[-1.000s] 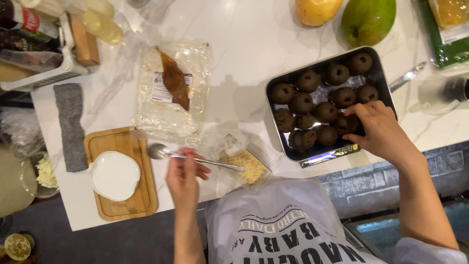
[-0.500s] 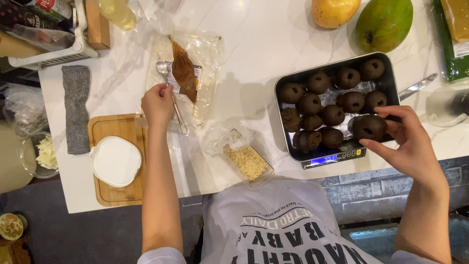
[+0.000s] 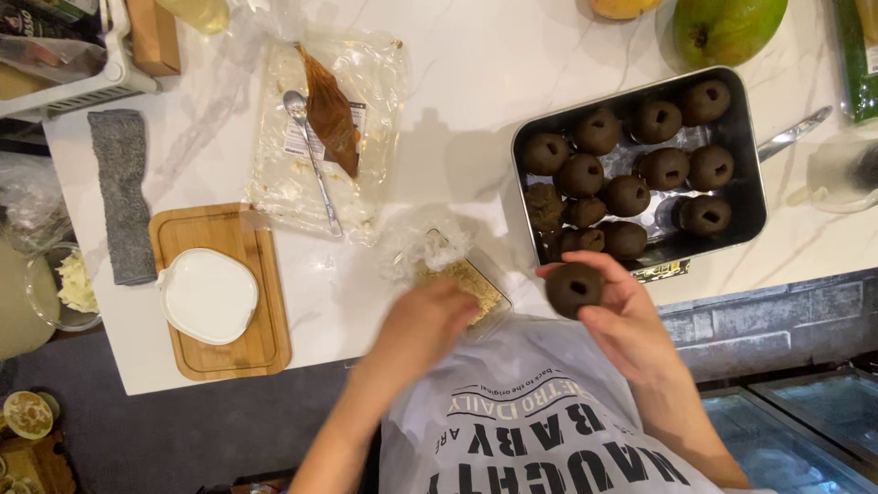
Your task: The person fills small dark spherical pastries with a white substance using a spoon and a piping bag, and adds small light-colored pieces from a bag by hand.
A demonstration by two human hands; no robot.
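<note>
My right hand (image 3: 622,316) holds a dark brown dough ball (image 3: 574,288) with a hollow in its top, just in front of the metal tray (image 3: 752,206). The tray holds several similar brown balls (image 3: 631,169). My left hand (image 3: 425,320), blurred, is over a small clear container of yellowish crumbs (image 3: 466,284) at the counter's front edge; its fingers are hard to make out. A metal spoon (image 3: 311,155) lies on a clear plastic sheet (image 3: 329,128) beside a brown smear of filling (image 3: 329,110).
A wooden board (image 3: 256,329) with a white dish (image 3: 208,295) sits at the left, a grey cloth (image 3: 123,192) beside it. A green mango (image 3: 727,27) and an orange fruit (image 3: 622,7) lie at the back. A glass mug (image 3: 837,174) stands at right.
My left hand left the spoon on the plastic sheet and came back to the crumb container. My right hand lifted one ball out of the tray toward me.
</note>
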